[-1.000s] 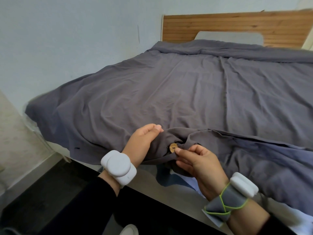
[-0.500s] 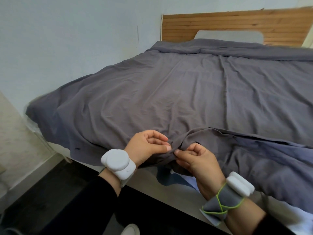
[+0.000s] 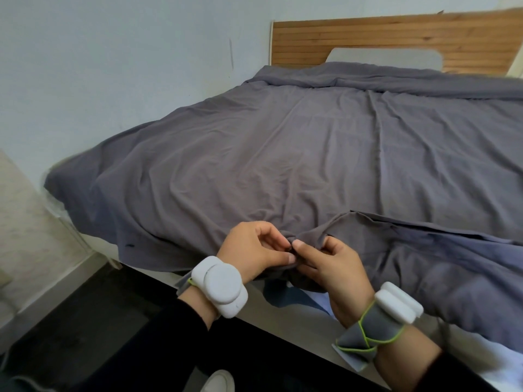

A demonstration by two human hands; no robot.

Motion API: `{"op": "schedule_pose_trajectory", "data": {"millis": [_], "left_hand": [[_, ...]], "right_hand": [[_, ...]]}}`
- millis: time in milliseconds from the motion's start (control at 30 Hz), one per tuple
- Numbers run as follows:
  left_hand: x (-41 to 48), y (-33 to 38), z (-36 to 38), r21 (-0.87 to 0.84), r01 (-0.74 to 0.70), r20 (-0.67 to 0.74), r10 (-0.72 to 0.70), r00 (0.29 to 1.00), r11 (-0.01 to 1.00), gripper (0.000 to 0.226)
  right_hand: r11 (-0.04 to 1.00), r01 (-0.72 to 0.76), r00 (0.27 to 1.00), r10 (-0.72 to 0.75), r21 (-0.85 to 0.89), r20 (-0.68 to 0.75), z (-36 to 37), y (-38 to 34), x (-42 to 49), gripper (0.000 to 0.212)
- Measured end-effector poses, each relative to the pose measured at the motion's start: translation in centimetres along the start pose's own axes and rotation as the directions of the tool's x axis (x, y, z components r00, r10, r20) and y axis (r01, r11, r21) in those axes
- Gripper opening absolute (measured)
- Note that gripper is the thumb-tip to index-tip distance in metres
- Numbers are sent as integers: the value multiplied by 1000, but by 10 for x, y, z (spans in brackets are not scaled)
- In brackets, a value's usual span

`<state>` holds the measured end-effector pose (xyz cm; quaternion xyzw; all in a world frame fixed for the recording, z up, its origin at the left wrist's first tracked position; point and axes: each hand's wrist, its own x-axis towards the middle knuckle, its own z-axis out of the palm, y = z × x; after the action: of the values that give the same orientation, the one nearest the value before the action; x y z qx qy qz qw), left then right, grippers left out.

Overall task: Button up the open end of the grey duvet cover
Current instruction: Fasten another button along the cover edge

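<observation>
The grey duvet cover (image 3: 297, 142) lies spread over the bed, its open end bunched at the near edge. My left hand (image 3: 249, 250) and my right hand (image 3: 334, 267) meet there, thumbs and fingertips pinching the same fold of the hem. The wooden button is hidden under the cloth and my fingers. To the right of my hands the hem gapes, showing a bluer inner layer (image 3: 441, 256) and white bedding (image 3: 319, 302) beneath.
A wooden headboard (image 3: 396, 41) stands at the far end against the pale wall (image 3: 113, 66). The bed frame edge (image 3: 283, 315) runs across below my hands. Dark floor (image 3: 70, 321) lies at the lower left, with a white shoe tip (image 3: 219, 380).
The button seen a second ago is now covered. My left hand curled in from resting open on the cover and pinches the hem beside my right hand.
</observation>
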<state>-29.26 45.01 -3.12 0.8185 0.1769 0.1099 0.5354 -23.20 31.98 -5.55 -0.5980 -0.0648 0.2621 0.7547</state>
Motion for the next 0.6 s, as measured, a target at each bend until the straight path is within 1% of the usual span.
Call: {"op": "schedule_pose_trajectory", "data": {"millis": [67, 167, 300, 467, 600], "left_hand": [[1, 0, -2, -15, 2, -27, -2, 1000, 1000, 15], [3, -1, -8, 29, -12, -83, 15, 996, 999, 7], [3, -3, -8, 28, 29, -62, -27, 998, 999, 9], [8, 0, -3, -41, 108, -79, -111, 991, 993, 11], [12, 1, -3, -71, 187, -86, -193, 977, 980, 11]], "right_hand": [[1000, -3, 1000, 3, 31, -4, -1, 1, 2, 17], [999, 2, 1000, -2, 39, -3, -3, 4, 6, 13], [1000, 16, 1000, -16, 20, 18, -3, 7, 7, 5], [1000, 20, 999, -20, -10, 36, -3, 7, 8, 8], [998, 35, 998, -32, -61, 46, -2, 5, 5, 20]]}}
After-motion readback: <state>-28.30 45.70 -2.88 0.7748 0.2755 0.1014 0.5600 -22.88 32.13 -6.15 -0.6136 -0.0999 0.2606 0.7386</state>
